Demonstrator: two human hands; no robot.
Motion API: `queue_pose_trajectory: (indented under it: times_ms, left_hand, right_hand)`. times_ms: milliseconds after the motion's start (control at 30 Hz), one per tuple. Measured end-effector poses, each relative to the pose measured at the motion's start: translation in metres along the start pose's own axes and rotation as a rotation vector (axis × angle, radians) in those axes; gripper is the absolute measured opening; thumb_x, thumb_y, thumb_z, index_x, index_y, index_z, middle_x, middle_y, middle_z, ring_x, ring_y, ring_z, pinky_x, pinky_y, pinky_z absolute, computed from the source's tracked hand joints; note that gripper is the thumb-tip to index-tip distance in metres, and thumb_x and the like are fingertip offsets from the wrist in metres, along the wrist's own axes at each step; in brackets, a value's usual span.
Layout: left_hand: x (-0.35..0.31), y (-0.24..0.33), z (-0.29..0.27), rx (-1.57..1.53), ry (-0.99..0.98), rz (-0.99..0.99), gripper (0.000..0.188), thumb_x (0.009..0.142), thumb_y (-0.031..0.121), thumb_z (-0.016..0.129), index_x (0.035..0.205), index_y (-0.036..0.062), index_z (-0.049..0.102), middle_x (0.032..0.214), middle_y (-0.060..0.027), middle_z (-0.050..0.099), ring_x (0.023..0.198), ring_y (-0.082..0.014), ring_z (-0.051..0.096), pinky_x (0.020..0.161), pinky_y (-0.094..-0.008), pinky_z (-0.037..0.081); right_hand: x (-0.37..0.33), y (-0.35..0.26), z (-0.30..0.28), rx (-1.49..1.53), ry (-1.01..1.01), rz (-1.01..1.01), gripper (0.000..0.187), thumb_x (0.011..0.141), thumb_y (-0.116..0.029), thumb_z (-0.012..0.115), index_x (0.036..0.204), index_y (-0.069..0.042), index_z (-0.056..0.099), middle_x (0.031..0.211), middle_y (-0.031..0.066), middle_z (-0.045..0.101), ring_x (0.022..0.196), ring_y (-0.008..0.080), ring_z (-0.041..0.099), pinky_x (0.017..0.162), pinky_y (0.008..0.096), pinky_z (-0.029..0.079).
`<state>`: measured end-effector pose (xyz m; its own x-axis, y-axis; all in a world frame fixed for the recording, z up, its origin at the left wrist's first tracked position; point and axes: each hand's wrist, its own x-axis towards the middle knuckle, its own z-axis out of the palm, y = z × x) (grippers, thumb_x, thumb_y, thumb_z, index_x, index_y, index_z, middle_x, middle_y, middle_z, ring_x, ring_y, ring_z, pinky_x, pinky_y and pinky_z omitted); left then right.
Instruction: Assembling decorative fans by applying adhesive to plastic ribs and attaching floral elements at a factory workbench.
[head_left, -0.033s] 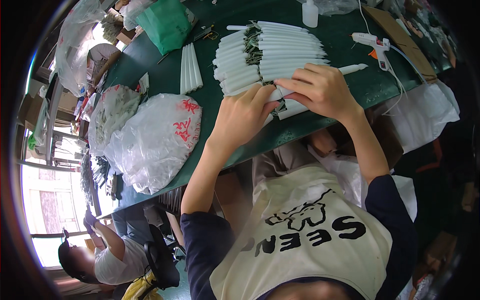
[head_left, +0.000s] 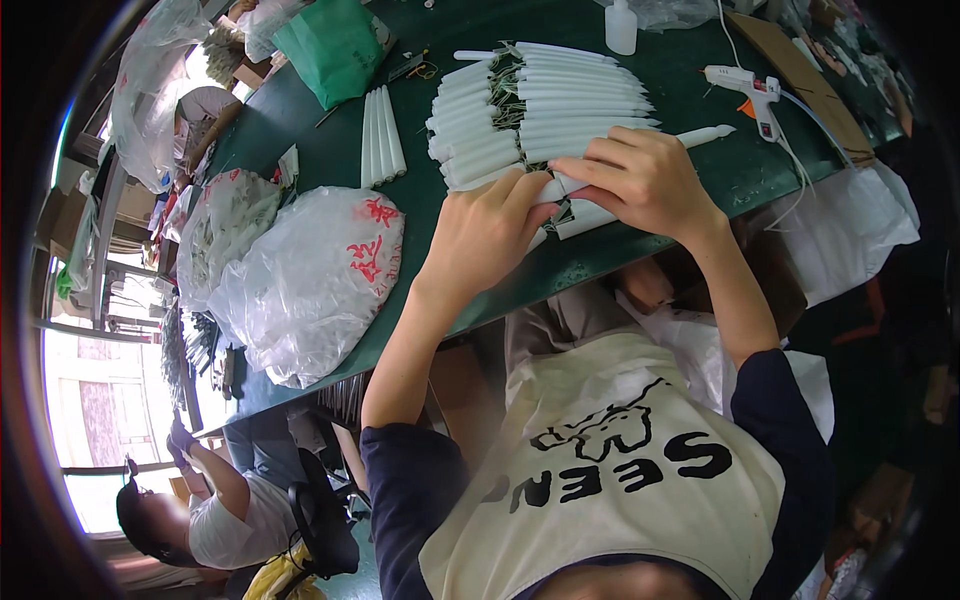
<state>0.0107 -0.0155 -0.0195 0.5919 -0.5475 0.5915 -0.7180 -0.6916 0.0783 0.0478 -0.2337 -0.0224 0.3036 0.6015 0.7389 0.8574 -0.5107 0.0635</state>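
Note:
My left hand [head_left: 488, 228] and my right hand [head_left: 645, 185] grip a white taper candle [head_left: 704, 137] between them, fingers pinched close together near its middle. A seam shows on it between my fingertips. Its pointed tip sticks out to the right past my right hand; my left hand covers the other end. Just beyond and partly under my hands lies a pile of similar candles [head_left: 585, 105] in two columns. Thin green wires or strands [head_left: 507, 95] run between the columns. Several plain white sticks [head_left: 381, 140] lie side by side farther left.
A white glue gun [head_left: 745, 90] with a cord lies at the right, near a white bottle [head_left: 620, 28]. Clear plastic bags [head_left: 310, 280] take up the table's left side, with a green bag [head_left: 333, 48] and scissors [head_left: 425, 68] beyond. Another person [head_left: 230, 510] sits at the lower left.

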Motion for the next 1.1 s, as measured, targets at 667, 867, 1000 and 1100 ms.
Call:
queue_pose_trajectory:
  times_ms: [667,867,1000,1100]
  left_hand:
    - [-0.012,0.028,0.000,-0.050,0.018,-0.030,0.018,0.084,0.016,0.063,0.098,0.0051,0.058,0.071,-0.0052,0.054,0.053,-0.0227,0.056,0.045,-0.0350,0.040]
    - [-0.020,0.033,0.003,-0.064,0.004,-0.043,0.021,0.083,0.016,0.063,0.100,0.0039,0.059,0.071,-0.0051,0.055,0.052,-0.0218,0.056,0.043,-0.0345,0.039]
    - [-0.018,0.036,0.000,-0.062,-0.005,-0.043,0.021,0.083,0.016,0.063,0.100,0.0038,0.059,0.071,-0.0053,0.055,0.052,-0.0218,0.056,0.043,-0.0345,0.038]
    - [-0.017,0.037,-0.001,-0.070,-0.022,-0.039,0.020,0.083,0.016,0.063,0.099,0.0040,0.058,0.071,-0.0054,0.055,0.051,-0.0219,0.056,0.043,-0.0346,0.038]
  right_hand:
    - [-0.011,-0.026,-0.007,0.046,-0.025,0.022,0.023,0.073,-0.022,0.071,0.092,-0.011,0.065,0.067,0.0007,0.050,0.056,0.0191,0.054,0.047,0.0322,0.041]
    - [-0.018,-0.034,-0.007,0.078,-0.081,0.062,0.023,0.073,-0.021,0.071,0.092,-0.008,0.065,0.066,0.0019,0.051,0.056,0.0205,0.055,0.047,0.0330,0.041]
    - [-0.018,-0.035,-0.011,0.080,-0.067,0.065,0.024,0.073,-0.021,0.070,0.092,-0.008,0.065,0.066,0.0023,0.051,0.055,0.0210,0.054,0.047,0.0330,0.041]
    - [-0.020,-0.037,-0.012,0.080,-0.105,0.083,0.024,0.073,-0.020,0.070,0.093,-0.008,0.066,0.066,0.0024,0.051,0.055,0.0212,0.054,0.046,0.0333,0.041]
